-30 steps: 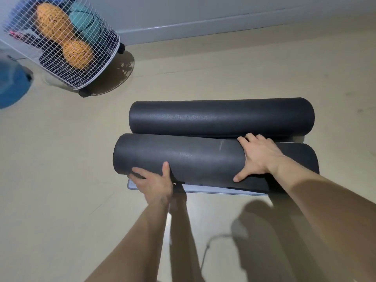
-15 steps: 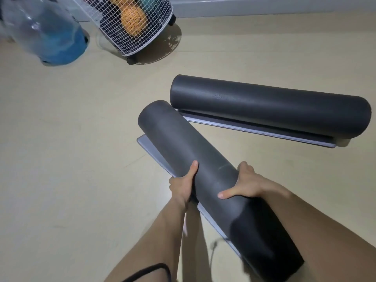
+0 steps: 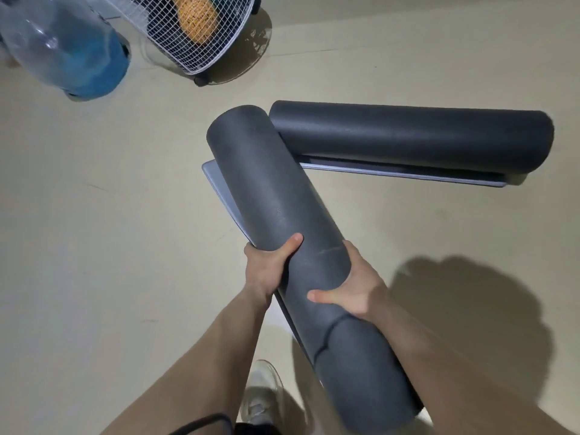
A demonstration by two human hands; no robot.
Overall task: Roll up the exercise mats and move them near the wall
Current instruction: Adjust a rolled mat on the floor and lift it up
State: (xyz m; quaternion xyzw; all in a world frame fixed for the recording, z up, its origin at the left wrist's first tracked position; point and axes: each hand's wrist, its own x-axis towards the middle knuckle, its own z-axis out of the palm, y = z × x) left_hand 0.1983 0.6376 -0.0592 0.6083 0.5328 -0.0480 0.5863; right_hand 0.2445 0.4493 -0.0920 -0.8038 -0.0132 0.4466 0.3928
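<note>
With my left hand and right hand clamped around the rolled mat, its far end beside the second rolled mat, its loose outer flap could unroll if my grip slackens.

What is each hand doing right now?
Left hand: closed on the dark grey rolled foam exercise mat, grip from its left side.
Right hand: closed on the same mat, from its right side.

No legible text, label, brand or number on anything in view
</note>
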